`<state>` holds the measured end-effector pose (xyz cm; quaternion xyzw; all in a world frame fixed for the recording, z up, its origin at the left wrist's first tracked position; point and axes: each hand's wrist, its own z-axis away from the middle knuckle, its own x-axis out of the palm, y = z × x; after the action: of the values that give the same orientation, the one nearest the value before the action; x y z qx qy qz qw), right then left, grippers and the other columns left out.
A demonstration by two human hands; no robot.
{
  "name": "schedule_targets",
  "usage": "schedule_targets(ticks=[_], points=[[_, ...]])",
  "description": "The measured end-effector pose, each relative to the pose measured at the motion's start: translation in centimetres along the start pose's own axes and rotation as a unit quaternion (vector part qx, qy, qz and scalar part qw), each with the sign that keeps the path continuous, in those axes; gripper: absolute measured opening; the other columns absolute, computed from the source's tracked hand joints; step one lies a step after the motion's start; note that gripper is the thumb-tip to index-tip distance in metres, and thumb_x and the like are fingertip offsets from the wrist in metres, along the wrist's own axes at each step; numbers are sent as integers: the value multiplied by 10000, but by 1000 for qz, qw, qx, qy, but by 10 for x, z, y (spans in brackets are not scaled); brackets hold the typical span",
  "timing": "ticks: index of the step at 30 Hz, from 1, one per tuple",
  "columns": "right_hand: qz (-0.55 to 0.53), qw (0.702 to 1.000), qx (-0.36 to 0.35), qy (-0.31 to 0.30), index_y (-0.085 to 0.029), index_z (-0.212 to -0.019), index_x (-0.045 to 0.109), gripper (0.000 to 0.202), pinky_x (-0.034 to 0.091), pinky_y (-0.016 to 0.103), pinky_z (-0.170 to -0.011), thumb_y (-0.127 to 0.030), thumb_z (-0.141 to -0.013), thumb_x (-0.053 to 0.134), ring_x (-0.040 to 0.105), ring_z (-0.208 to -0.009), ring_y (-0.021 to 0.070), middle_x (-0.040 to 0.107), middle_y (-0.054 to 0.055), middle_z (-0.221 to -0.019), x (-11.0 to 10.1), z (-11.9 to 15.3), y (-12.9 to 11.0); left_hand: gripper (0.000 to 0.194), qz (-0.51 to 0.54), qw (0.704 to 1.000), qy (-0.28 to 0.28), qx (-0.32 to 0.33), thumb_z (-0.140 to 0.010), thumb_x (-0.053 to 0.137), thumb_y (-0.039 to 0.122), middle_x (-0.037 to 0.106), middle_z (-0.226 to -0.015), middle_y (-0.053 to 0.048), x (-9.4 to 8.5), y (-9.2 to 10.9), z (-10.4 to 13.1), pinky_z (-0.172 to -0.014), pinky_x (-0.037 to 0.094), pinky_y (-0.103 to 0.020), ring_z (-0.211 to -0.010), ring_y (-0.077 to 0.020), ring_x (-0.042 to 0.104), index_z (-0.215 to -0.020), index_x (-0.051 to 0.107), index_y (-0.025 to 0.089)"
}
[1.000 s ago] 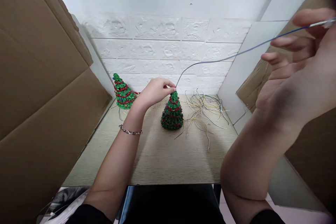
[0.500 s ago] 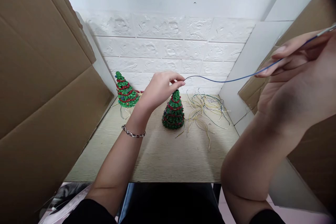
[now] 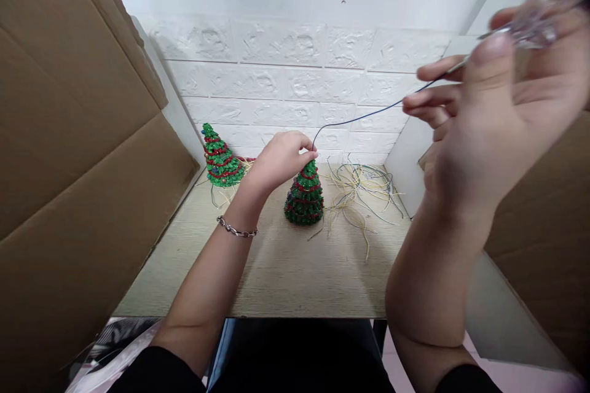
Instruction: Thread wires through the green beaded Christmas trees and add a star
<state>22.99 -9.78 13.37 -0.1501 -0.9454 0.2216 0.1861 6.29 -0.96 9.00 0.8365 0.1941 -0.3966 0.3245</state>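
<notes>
A small green beaded Christmas tree (image 3: 304, 201) with red bands stands upright on the table, in the middle. My left hand (image 3: 286, 158) is closed at its tip, pinching the lower end of a thin blue wire (image 3: 360, 118). From there the wire rises to the right into my right hand (image 3: 516, 92), held high and close to the camera. The thumb and fingers there are closed on the wire's paler end, and beside them a clear, glassy thing (image 3: 537, 29) shows, too blurred to name.
A second green tree (image 3: 221, 159) with red bands stands at the back left. Tangled yellow, white and dark wires (image 3: 364, 187) lie right of the middle tree. Cardboard (image 3: 92, 135) walls the left side, and a white brick-patterned wall (image 3: 295, 86) the back.
My right hand has moved left and turned, bringing the clear thing into view. My left hand has lowered slightly, down to the tree's tip, and the wire now bends upward from it.
</notes>
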Motion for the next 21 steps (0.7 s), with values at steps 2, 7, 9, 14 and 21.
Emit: schedule_targets(ticks=[2,7,9,14,21], points=[[3,999,-38,-23,-214,-918,471,75,468,190,-476,-186,-855,500,605,-700,71,523,-31,-905,7,3,5,159,7,1000,13,-7,-787,553,249,656,-963,-60,0,0,-1,-869,415,-321,-940,-194,574,-864,663,163],[29,997,-29,-70,-220,-919,503,75,444,181,-451,-249,-852,523,591,-655,61,580,-11,-993,11,2,28,336,67,995,70,-4,-830,503,240,615,-1076,-65,-5,7,2,-865,417,-299,-972,-180,556,-1155,576,191],[63,995,-39,-60,-220,-924,500,94,430,184,-450,-286,-860,517,579,-640,61,592,-4,-999,11,1,33,410,81,993,90,9,-799,555,244,584,-1135,-63,-9,13,6,-851,425,-295,-982,-185,547,-1208,542,219],[58,998,-16,-34,-245,-922,477,90,431,198,-474,-283,-851,517,581,-673,78,583,-21,-944,9,-1,33,281,47,993,100,38,-768,593,222,594,-1111,-30,-20,28,15,-897,405,-339,-1006,-207,538,-1045,640,237],[21,991,93,-95,-263,-972,447,117,476,227,-559,-348,-894,463,555,-556,72,599,-40,-747,11,1,30,133,37,995,86,30,-783,564,215,658,-933,-8,-9,17,5,-896,394,-344,-914,-183,569,-839,685,210]])
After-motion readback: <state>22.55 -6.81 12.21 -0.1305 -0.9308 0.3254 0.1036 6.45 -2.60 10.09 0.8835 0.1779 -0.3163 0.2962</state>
